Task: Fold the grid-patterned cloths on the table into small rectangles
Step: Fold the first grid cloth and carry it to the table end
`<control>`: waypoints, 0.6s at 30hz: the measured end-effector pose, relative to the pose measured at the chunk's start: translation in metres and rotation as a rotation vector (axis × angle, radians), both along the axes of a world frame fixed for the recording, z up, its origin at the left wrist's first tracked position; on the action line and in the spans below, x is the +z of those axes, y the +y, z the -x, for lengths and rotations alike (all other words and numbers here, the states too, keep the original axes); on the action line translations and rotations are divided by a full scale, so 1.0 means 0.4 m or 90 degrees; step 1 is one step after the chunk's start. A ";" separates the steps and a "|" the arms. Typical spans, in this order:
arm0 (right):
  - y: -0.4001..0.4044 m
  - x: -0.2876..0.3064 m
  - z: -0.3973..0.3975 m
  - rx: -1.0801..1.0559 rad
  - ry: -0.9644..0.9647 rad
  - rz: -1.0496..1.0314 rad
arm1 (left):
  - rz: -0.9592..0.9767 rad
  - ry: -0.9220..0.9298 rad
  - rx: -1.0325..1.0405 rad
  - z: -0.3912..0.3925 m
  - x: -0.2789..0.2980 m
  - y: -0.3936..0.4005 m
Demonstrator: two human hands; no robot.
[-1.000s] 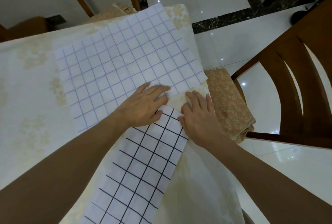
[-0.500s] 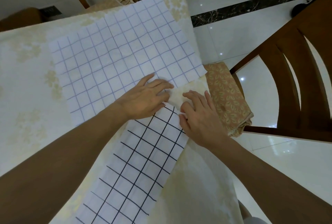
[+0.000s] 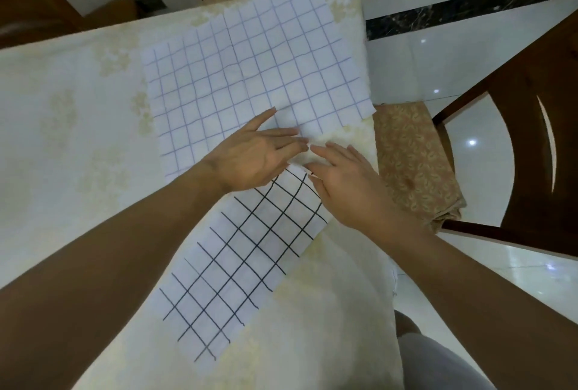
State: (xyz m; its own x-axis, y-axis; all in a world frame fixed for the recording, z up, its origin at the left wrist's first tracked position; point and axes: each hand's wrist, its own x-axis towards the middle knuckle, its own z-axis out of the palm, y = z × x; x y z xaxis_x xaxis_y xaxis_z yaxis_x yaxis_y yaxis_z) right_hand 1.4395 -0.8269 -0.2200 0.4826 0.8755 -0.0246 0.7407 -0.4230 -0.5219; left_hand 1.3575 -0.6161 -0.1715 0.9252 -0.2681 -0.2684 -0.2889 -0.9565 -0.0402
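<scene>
Fingers [image 3: 291, 133] of both hands flat, unclenched, pressing near corners of blue-grid cloth [image 3: 250, 61] and black-grid cloth [image 3: 244, 258]; light, limp fabric; pinch corners, 12 o'clock of hands.

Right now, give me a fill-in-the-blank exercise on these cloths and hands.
1. The cloth farther from the person has ____ grid lines.
2. The nearer cloth has ____ grid lines.
3. The left hand lies with its fingers ____.
4. The right hand rests at the ____ cloth's far corner.

Missing words: blue; black; straight; nearer

Matt grid cloths [image 3: 250, 70], glossy floor tiles [image 3: 422, 45], polished wooden chair [image 3: 516, 155].
</scene>
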 end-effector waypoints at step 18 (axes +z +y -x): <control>-0.031 0.135 0.380 -0.015 -0.054 0.003 | 0.014 -0.015 0.143 0.360 0.067 -0.068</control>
State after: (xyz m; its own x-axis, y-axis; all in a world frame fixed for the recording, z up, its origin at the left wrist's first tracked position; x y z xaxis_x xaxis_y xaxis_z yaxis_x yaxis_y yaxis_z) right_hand 1.2874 -0.8394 -0.1662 0.5042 0.8635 0.0133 0.7716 -0.4435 -0.4561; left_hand 1.2136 -0.6432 -0.1446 0.9682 -0.0606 -0.2428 -0.0683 -0.9974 -0.0234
